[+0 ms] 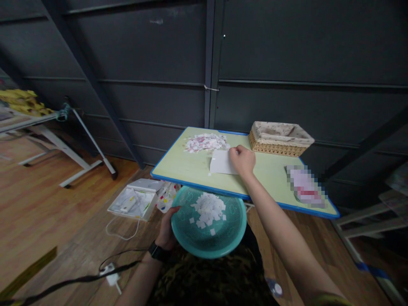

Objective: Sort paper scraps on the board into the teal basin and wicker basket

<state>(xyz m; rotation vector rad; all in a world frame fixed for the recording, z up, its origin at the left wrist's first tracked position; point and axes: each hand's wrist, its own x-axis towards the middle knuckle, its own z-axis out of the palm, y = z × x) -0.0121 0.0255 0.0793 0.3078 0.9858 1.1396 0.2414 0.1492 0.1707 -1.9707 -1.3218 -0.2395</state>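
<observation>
Below the table (191, 170) edge, the left hand (166, 233) clamps its fingers on the bowl (204, 244) rim while the right hand (242, 160) curls on a card (219, 162), grip unclear; tilting could spill the scraps (208, 208).

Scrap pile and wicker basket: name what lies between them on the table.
In the head view, only bare green table lies between scrap pile and wicker basket; the right hand, on a white sheet, sits just in front.

Counting 1 green table (188, 168), 1 teal bowl (204, 248), 1 wicker basket (280, 138), 1 white sheet (220, 162), 1 open white box (135, 203), and 2 heaps of paper scraps, namely 1 pinkish heap (205, 142) and 1 white heap (208, 209).
</observation>
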